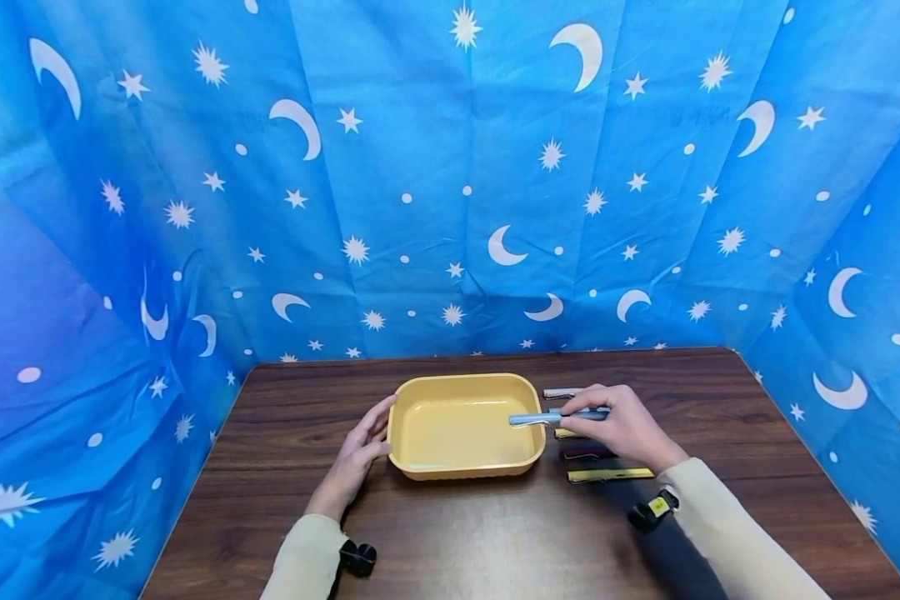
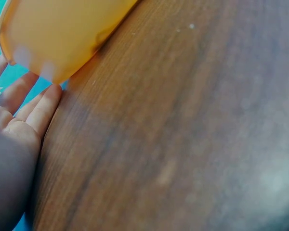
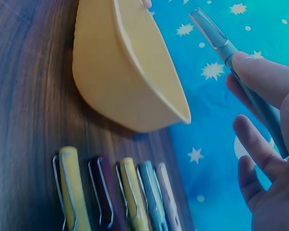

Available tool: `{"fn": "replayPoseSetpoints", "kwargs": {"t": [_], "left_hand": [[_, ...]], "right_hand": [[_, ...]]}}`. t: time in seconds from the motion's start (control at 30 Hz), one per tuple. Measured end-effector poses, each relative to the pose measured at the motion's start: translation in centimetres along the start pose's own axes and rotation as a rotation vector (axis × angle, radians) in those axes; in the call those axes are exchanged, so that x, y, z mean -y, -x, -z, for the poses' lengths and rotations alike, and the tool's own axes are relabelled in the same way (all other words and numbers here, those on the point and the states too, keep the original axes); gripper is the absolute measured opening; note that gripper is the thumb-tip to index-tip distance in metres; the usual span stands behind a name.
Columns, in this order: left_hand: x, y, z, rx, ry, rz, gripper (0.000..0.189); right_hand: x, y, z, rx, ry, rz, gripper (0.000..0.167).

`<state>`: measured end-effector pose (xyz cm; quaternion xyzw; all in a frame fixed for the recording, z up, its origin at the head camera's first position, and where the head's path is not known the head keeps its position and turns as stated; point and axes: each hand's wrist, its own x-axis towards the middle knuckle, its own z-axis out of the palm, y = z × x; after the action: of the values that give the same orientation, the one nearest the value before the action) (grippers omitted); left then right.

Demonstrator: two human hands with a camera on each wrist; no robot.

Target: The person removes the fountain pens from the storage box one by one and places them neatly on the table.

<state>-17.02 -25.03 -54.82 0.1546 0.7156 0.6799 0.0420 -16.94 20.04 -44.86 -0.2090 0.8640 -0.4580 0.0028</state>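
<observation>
A light-blue clip pen (image 3: 255,98) is pinched between the thumb and fingers of my right hand (image 1: 618,421). Its capped end reaches over the right rim of a yellow rectangular tub (image 1: 465,379); the right wrist view shows the pen raised above that rim. My left hand (image 1: 356,458) rests against the tub's left side, its fairly straight fingers (image 2: 47,108) touching the outer wall. The tub's visible floor holds nothing. Beneath my right hand, several pens lie in a row: a yellow pen (image 1: 607,475), a dark maroon pen (image 3: 106,192) and others partly hidden in the head view.
The dark wood table (image 1: 465,542) carries the tub and pens. A blue curtain (image 1: 435,167) with white moons and stars surrounds the table's back and sides. Black wrist devices sit on both cream sleeves (image 1: 727,517).
</observation>
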Motion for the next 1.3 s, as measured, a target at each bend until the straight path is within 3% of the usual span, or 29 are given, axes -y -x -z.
{"fn": "replayPoseSetpoints", "kwargs": {"t": [0.33,0.53,0.87,1.3], "left_hand": [[0.2,-0.3,0.1,0.0,0.01,0.011,0.077],[0.0,-0.4,0.1,-0.01,-0.002,0.021,0.077],[0.0,-0.6,0.0,-0.008,-0.013,0.018,0.076],[0.0,0.0,-0.2,-0.027,-0.019,0.07,0.077]], "right_hand": [[-1.4,2.7,1.9,-0.079,0.061,0.005,0.009],[-2.2,4.5,2.4,-0.083,0.074,-0.044,0.01],[-3.5,7.1,2.5,-0.086,0.061,-0.119,0.01],[-4.8,9.2,1.4,-0.066,0.09,-0.164,0.007]]}}
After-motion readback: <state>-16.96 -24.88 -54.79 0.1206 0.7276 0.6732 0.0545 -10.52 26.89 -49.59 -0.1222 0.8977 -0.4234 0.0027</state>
